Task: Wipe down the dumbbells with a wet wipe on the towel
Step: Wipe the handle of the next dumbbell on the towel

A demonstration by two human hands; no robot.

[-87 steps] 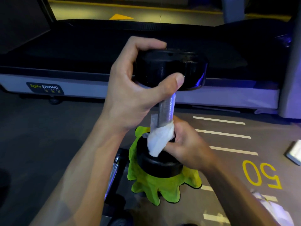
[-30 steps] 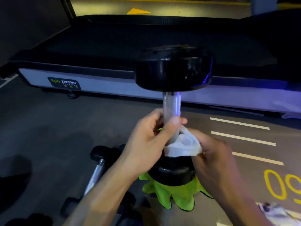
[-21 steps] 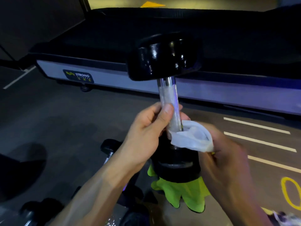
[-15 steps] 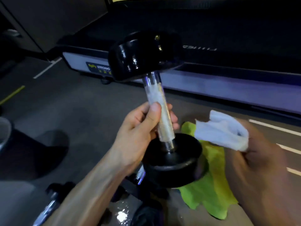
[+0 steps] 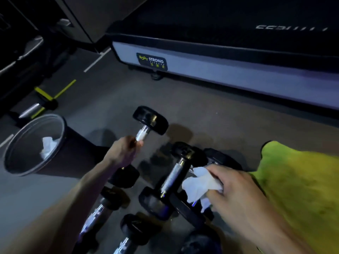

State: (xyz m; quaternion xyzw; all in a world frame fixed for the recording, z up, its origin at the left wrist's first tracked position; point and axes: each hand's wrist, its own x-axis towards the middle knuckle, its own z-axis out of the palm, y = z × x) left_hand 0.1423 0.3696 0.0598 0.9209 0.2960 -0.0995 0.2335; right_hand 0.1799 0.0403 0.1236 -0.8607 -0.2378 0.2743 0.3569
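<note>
The dumbbell (image 5: 146, 125) that stood upright on the green towel (image 5: 300, 182) a moment ago is off it now, carried by its bar in the left hand (image 5: 122, 153) over to the group on the floor at lower centre. The right hand (image 5: 236, 195) still pinches the wet wipe (image 5: 200, 184) beside another dumbbell (image 5: 174, 178). That one looks finished; another should go onto the towel, now bare at the right edge.
</note>
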